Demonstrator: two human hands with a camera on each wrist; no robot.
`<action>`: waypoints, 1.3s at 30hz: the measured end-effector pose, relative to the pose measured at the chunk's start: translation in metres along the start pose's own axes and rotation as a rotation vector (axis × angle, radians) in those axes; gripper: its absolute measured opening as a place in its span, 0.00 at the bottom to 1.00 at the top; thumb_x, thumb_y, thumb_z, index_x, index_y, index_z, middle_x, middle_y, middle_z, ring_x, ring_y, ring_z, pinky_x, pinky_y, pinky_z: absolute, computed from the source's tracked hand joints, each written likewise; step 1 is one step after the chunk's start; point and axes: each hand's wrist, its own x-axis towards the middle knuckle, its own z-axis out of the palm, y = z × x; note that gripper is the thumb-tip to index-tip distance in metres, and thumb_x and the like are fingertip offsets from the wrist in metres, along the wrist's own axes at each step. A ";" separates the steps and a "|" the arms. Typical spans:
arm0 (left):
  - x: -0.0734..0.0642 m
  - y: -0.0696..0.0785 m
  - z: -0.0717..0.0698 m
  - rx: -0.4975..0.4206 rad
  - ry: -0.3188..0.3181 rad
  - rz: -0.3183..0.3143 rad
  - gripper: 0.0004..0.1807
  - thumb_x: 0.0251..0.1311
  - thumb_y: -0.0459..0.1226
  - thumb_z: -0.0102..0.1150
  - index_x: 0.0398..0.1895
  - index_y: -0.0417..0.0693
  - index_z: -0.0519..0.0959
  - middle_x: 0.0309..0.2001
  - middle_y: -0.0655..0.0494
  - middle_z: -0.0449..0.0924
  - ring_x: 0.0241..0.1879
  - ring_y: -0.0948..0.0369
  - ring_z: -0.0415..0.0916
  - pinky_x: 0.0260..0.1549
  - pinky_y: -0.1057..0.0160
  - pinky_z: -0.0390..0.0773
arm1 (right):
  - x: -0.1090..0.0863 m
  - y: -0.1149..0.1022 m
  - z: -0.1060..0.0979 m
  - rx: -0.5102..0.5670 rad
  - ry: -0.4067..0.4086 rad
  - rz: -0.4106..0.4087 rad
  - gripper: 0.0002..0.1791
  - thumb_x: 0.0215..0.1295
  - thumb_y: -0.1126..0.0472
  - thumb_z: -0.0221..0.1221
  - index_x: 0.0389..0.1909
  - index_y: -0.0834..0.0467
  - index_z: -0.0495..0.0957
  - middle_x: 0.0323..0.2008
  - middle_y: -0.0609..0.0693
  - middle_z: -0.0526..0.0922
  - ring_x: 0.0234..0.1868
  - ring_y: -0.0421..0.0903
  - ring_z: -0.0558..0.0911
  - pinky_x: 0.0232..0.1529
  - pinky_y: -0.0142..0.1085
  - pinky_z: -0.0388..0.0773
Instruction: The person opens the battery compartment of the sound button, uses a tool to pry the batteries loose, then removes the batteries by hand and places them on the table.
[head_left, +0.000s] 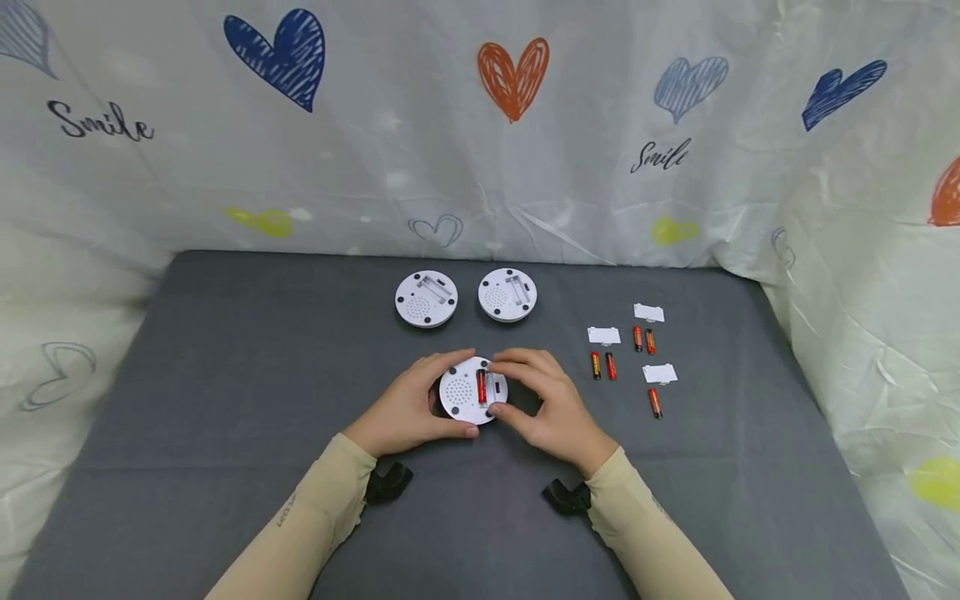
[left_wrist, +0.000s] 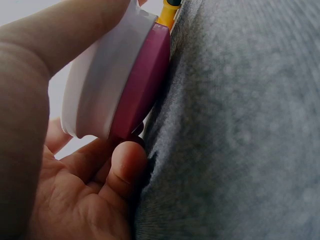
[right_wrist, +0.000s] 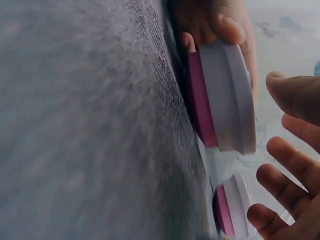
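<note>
A round white device with a magenta face underneath lies bottom up between both hands. My left hand grips its left side, thumb at the near rim and fingers round the far side. One red battery sits in its uncovered battery compartment, beside a bare slot. My right hand hovers at the device's right side, thumb and index finger spread apart near the compartment. In the right wrist view, the right fingers are loosely bent with nothing between them.
Two like devices, a left one and a right one, lie bottom up behind, compartments uncovered. To the right are several loose batteries and three white covers, one nearest. A printed curtain hangs behind the grey table.
</note>
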 end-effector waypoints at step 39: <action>0.001 0.001 0.002 0.013 -0.008 -0.016 0.57 0.53 0.51 0.88 0.85 0.55 0.66 0.73 0.54 0.74 0.54 0.56 0.71 0.46 0.55 0.75 | 0.015 0.004 0.005 -0.135 -0.051 -0.115 0.15 0.67 0.65 0.77 0.53 0.60 0.91 0.57 0.55 0.83 0.54 0.49 0.80 0.54 0.38 0.81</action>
